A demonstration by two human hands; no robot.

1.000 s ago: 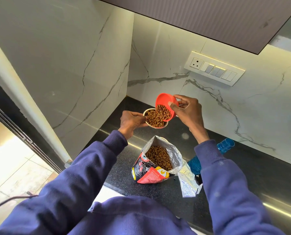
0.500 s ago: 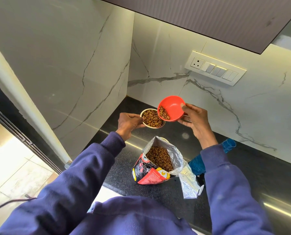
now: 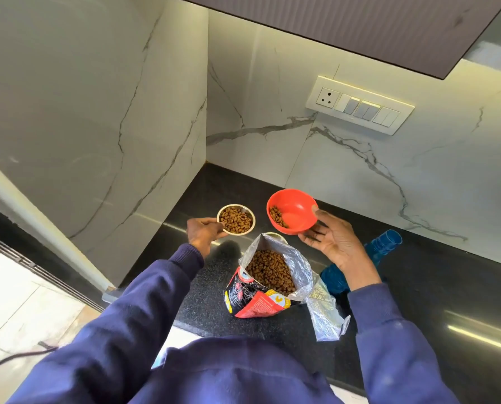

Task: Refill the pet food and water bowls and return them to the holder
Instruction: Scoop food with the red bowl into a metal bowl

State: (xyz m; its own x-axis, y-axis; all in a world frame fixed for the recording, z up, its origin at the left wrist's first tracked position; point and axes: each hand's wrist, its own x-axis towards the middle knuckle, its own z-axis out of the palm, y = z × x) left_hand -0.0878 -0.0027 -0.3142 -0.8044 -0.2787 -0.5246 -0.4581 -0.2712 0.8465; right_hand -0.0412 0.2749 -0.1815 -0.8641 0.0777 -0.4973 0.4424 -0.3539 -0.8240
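Pinches the near rim of a small steel bowl point(image 3: 236, 219), heaped with kibble, in the left hand point(image 3: 205, 231), up off the black tabletop point(image 3: 447, 287) at 11 o'clock from the open kibble bag point(image 3: 255, 298). Grips a red plastic bowl point(image 3: 297, 217) in the right hand point(image 3: 331, 243) (thumb on the rim, fingers beneath), tilted, with a few pellets inside, at 1 o'clock from the bag and apart from the steel bowl. Has a blue bottle point(image 3: 385, 243) lying at the bag's 3 o'clock.

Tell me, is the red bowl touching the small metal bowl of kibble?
Apart. The head view shows a strip of dark countertop between the red bowl and the metal bowl; their rims do not meet.
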